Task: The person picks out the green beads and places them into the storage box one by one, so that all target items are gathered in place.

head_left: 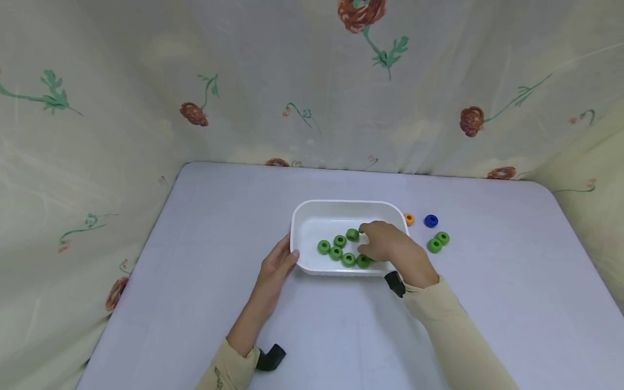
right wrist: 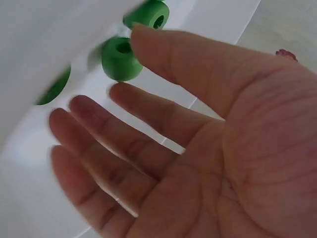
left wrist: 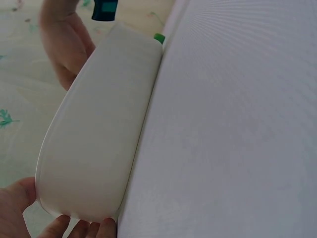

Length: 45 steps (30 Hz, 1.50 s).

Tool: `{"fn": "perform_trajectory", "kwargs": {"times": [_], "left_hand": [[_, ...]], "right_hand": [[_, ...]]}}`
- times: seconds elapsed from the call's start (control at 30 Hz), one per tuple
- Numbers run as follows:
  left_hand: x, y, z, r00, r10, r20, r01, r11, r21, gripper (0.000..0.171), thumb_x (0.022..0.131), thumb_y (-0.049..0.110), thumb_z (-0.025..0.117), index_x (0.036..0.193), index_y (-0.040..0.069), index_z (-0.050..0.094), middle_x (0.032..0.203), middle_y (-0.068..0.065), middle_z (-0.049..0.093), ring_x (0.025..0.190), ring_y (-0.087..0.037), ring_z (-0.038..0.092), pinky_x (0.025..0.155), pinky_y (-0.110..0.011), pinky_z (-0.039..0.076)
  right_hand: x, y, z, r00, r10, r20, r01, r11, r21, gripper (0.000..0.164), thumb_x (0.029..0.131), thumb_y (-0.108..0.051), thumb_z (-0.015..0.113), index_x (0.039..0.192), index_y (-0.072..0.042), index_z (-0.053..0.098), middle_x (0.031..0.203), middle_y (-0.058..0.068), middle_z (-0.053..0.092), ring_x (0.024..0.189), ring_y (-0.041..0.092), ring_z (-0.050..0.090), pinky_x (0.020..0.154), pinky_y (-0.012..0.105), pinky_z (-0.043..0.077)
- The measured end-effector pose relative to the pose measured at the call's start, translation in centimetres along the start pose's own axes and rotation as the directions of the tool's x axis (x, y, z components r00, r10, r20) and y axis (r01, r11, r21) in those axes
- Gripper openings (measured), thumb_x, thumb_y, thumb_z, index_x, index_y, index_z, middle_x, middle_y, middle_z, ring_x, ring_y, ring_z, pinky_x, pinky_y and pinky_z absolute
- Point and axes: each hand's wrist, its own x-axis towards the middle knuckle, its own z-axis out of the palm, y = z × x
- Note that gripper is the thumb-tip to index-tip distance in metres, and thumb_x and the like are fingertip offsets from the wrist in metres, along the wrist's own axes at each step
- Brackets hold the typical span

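Note:
A white plastic tray point(head_left: 312, 212) stands on the table with several round green beads point(head_left: 324, 247) inside, each with a hole. My left hand point(head_left: 273, 271) holds the tray's left end, thumb at the rim and fingers along the end wall, as the left wrist view shows. My right hand point(head_left: 390, 244) reaches over the tray's right side, fingers spread and loosely bent. In the right wrist view, a green bead point(right wrist: 121, 67) lies right by the tips of its thumb and index finger, and the palm holds nothing.
Right of the tray lie an orange bead point(head_left: 409, 219), a blue bead point(head_left: 431, 221) and two more green beads point(head_left: 435, 245). A pale cloth covers the table point(head_left: 219, 216). Flowered curtain point(head_left: 253, 81) hangs behind it and at both sides.

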Motion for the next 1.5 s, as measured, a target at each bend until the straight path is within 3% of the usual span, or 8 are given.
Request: {"fn": "perform_trajectory", "kwargs": {"times": [0.17,0.43,0.67,0.83,1.1,1.5], "left_hand": [[0.0,-0.1,0.0,1.000,-0.013,-0.008,0.014,1.000,0.007,0.057,0.102,0.025,0.058,0.155,0.023,0.038,0.165,0.000,0.031,0.154,-0.018,0.029,0.126,-0.036,0.032],[0.0,-0.4,0.0,1.000,-0.018,-0.009,0.018,1.000,0.020,0.056,0.102,0.027,0.058,0.155,0.024,0.038,0.165,0.001,0.032,0.154,-0.017,0.030,0.126,-0.036,0.032],[0.0,-0.4,-0.1,1.000,-0.011,-0.007,0.011,1.000,0.016,0.056,0.102,0.026,0.058,0.155,0.025,0.038,0.165,0.002,0.032,0.154,-0.016,0.030,0.126,-0.036,0.032],[-0.1,-0.3,-0.1,1.000,-0.005,-0.009,0.005,1.000,0.017,0.056,0.102,0.025,0.058,0.155,0.023,0.038,0.165,0.001,0.032,0.154,-0.017,0.030,0.125,-0.035,0.033],[-0.1,-0.2,0.1,1.000,-0.009,-0.012,0.009,1.000,0.016,0.056,0.102,0.025,0.058,0.155,0.022,0.038,0.165,0.000,0.032,0.154,-0.018,0.029,0.125,-0.036,0.032],[0.0,-0.1,0.2,1.000,-0.011,-0.015,0.012,1.000,0.015,0.057,0.102,0.026,0.058,0.155,0.023,0.038,0.165,0.000,0.032,0.154,-0.018,0.030,0.125,-0.035,0.033]], "right_hand": [[0.7,0.1,0.5,0.997,-0.040,-0.064,0.041,0.999,0.017,0.052,0.098,-0.021,0.060,0.144,0.001,0.049,0.144,0.024,0.054,0.138,0.042,0.048,0.118,0.054,0.040],[1.5,-0.2,0.9,0.997,-0.066,-0.040,0.067,0.998,0.002,0.053,0.098,-0.017,0.060,0.148,-0.004,0.047,0.145,0.020,0.056,0.136,0.037,0.051,0.120,0.053,0.040],[1.7,-0.2,1.5,0.992,-0.084,-0.089,0.082,0.996,-0.016,0.034,0.096,-0.012,0.059,0.129,-0.003,0.064,0.126,0.016,0.068,0.112,0.029,0.062,0.105,0.048,0.051],[1.6,-0.1,1.6,0.990,-0.079,-0.115,0.077,0.997,-0.023,0.025,0.092,-0.009,0.063,0.116,-0.003,0.068,0.113,0.013,0.071,0.094,0.024,0.060,0.090,0.042,0.054],[1.4,-0.2,1.4,0.986,-0.078,-0.146,0.074,0.997,-0.030,0.012,0.086,-0.007,0.071,0.096,-0.006,0.066,0.096,0.008,0.068,0.085,0.023,0.057,0.078,0.038,0.052],[1.0,0.0,1.2,0.982,-0.121,-0.145,0.121,0.993,-0.010,0.010,0.091,-0.016,0.071,0.096,-0.008,0.070,0.091,0.008,0.066,0.082,0.022,0.056,0.076,0.037,0.050]]}}
